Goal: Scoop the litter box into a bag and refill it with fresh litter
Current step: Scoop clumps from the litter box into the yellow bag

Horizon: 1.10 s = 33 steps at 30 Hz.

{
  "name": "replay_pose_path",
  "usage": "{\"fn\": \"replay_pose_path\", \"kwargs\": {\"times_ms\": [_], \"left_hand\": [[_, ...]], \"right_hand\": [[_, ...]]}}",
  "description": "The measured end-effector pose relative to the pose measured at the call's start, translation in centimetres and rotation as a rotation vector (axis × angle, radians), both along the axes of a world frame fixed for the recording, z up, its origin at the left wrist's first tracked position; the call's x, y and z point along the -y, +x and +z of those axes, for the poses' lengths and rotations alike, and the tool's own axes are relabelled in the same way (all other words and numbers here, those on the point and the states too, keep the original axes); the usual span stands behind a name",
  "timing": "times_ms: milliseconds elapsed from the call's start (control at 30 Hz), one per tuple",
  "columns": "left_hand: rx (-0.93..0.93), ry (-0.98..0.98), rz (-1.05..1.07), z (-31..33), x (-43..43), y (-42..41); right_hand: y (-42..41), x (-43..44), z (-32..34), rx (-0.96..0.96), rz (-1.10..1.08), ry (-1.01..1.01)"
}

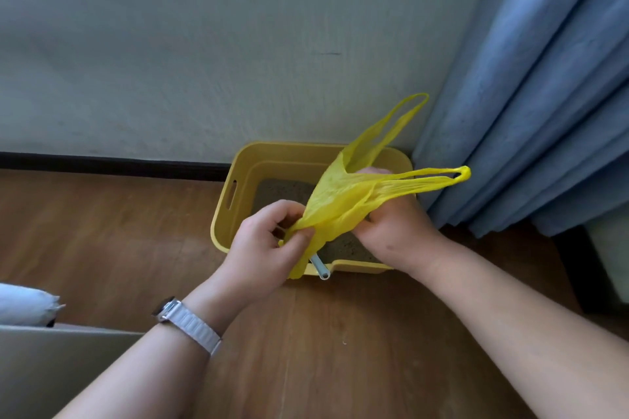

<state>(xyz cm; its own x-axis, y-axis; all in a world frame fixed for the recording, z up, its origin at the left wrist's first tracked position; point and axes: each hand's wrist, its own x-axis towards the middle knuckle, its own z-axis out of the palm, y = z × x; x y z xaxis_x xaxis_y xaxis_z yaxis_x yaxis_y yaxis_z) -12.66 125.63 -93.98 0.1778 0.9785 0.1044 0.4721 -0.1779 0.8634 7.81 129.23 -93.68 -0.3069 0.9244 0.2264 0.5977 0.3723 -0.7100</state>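
While the left hand [269, 241] pinches the bunched bottom of the thin yellow plastic bag [340, 201], the right hand [391, 224] grips its mouth, 2 loop handles [439, 177] splayed, over the rounded litter box [238, 177] of gritty grey litter [282, 189].

**Box hemmed at back and right**

The yellow rectangular plastic litter box [258, 153] sits against the pale wall [170, 61], blue pleated curtain [527, 95] just beside its right. A stretched yellow plastic bag [340, 201] spans its opening. The brown wooden floor [102, 231] lies open left and in front.
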Motion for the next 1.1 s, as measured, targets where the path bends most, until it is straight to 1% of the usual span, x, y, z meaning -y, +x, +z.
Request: {"fn": "replay_pose_path", "kwargs": {"times_ms": [67,100,167,200,267,333,400,467,500,567,633,700,800,867,933,967,1000,1067,1100], "left_hand": [[0.074,-0.019,-0.019,0.4,-0.1,-0.4],[0.083,0.018,-0.041,0.7,-0.1,-0.4],[0.045,0.139,-0.111,1.6,0.0,-0.1],[0.016,0.195,-0.149,1.9,0.1,0.3],[-0.062,0.278,-0.227,2.4,0.4,1.2],[-0.191,0.343,-0.279,2.0,0.5,1.9],[-0.299,0.359,-0.272,1.3,0.4,2.0],[-0.340,0.368,-0.245,0.8,0.0,1.5],[-0.340,0.364,-0.239,0.6,-0.2,1.1],[-0.314,0.319,-0.221,0.4,-0.4,0.1],[-0.304,0.255,-0.166,0.3,-0.5,-1.0],[-0.300,0.220,-0.090,0.4,-0.7,-2.3],[-0.238,0.130,0.020,0.2,-1.3,-4.4],[-0.237,0.062,0.067,-0.1,-1.5,-5.0],[-0.227,0.054,0.127,0.1,-1.6,-4.7],[-0.211,0.113,0.160,0.5,-1.5,-4.3],[-0.195,0.234,0.173,1.1,-1.4,-3.6],[-0.204,0.568,0.136,2.6,-0.6,-2.0],[-0.234,0.695,0.083,3.3,0.0,-0.9]], "right_hand": [[0.2,0.0,-0.1,0.135,0.057,0.010],[0.3,0.0,-0.2,0.222,0.079,0.003],[0.1,0.2,-0.2,0.377,0.112,0.025],[-0.2,0.4,-0.1,0.393,0.124,0.027],[-0.8,0.8,0.2,0.317,0.161,-0.007],[-1.2,1.1,0.6,0.292,0.218,-0.051],[-1.3,1.3,0.3,0.320,0.280,-0.096],[-1.3,1.4,-0.1,0.344,0.294,-0.096],[-1.4,1.4,-0.3,0.355,0.268,-0.100],[-1.2,1.1,-0.3,0.341,0.171,-0.180],[-0.6,0.8,-0.5,0.326,0.066,-0.269],[0.3,0.5,-0.8,0.370,0.011,-0.339],[1.5,0.5,-1.0,0.465,0.026,-0.464],[1.7,0.6,-1.0,0.495,0.055,-0.470],[1.5,0.7,-1.1,0.516,0.077,-0.450],[1.3,0.8,-1.1,0.520,0.087,-0.441],[1.0,0.8,-1.1,0.514,0.096,-0.430],[0.7,0.9,-1.1,0.494,0.109,-0.398],[0.6,1.0,-0.9,0.483,0.118,-0.379]]}}
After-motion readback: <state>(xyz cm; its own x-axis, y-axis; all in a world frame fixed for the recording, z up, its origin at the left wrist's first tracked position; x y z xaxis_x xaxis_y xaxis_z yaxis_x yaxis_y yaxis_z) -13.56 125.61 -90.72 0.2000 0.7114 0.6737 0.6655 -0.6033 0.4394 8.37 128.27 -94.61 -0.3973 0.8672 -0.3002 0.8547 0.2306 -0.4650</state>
